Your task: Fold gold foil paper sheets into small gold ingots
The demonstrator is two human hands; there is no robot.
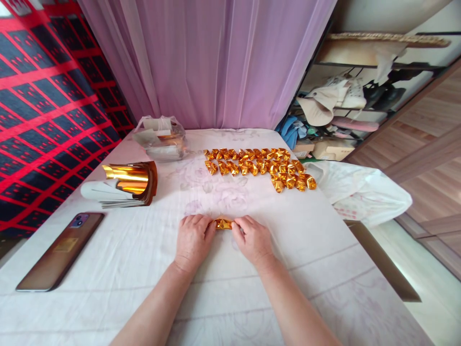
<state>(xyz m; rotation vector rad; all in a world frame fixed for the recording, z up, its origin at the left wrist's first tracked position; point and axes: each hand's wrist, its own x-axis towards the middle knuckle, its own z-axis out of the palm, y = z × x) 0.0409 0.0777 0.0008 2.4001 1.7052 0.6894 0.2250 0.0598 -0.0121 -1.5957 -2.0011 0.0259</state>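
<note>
small gold foil piece (224, 224), crumpled, on tablecloth

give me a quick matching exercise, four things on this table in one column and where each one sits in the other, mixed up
Things:
1. phone
2. gold foil stack
3. folded gold pieces
4. gold piece

Places:
A. in rows at the far right of the table
B. between the left hand and right hand
C. near left corner
D. left side, beyond the phone

Pairs: 1-C, 2-D, 3-A, 4-B

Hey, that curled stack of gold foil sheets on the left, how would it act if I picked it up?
The gold foil stack already curls upward, so it is probably thin, floppy and light. Its shiny faces suggest that the sheets may slide apart. It likely creases easily, like the folded gold pieces.
</note>
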